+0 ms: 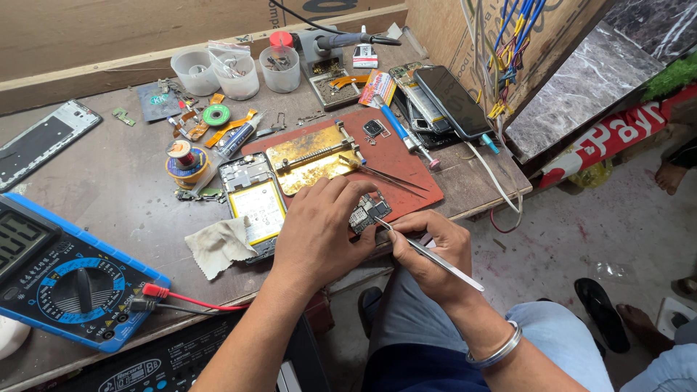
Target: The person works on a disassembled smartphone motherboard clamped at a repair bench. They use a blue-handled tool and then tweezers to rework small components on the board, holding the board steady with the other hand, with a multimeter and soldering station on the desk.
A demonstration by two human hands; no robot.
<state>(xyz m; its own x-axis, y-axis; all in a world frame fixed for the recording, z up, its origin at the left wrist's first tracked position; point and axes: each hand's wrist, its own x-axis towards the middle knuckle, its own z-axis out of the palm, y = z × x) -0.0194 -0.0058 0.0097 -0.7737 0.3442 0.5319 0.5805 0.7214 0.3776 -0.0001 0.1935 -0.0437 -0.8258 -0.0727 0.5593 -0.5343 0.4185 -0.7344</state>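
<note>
- The left hand (pixel 316 232) rests at the near edge of the surface (pixel 116 181); its grip is pinching a small circuit board (pixel 368 212) between thumb and fingers, and the board lies at the fingertips, over the near edge of the red mat (pixel 406 174).
- The right hand (pixel 428 250) is just right of the left grip, beyond the edge of the surface and above the person's lap. Its grip is pressed together on thin metal tweezers (pixel 428 254), whose tip touches the board.
- Right of both grips there is open floor (pixel 581 232).
- Just behind the left grip, on the mat, lie a gold-coloured holder plate (pixel 312 160) and a second pair of tweezers (pixel 396 179).
- Left of the left grip, an opened phone (pixel 254 203) lies flat, with a crumpled cloth (pixel 218 247) beside it, near the edge.
- Far left of the grips, a blue multimeter (pixel 65 279) reaches the near edge; its red lead (pixel 189 299) runs along the edge toward the left arm.
- Far behind the grips, near the wooden back wall (pixel 109 43), stand three translucent cups (pixel 279 69); small parts are inside, too small to tell.
- Behind the right grip, a stack of phones (pixel 446 101) lies near the right edge of the surface.
</note>
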